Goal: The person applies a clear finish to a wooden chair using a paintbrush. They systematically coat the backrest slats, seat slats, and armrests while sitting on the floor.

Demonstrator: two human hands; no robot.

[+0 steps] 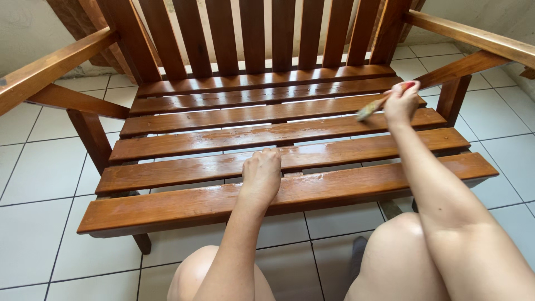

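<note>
Right hand (400,103) clamped on small wooden-handled paintbrush (372,107); left hand (262,174) fisted, empty, on glossy brown slatted wooden bench (167,206): wet varnish may smudge.

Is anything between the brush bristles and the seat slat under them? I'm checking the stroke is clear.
Nothing visible. The right hand holds the brush just over a bare seat slat; the left hand rests on slats nearer the front.

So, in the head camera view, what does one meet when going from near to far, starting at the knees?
Knees → tiled floor → front slat of the bench seat → left hand resting on the front slats → right hand holding a paintbrush over the farther slats → slatted backrest.
</note>
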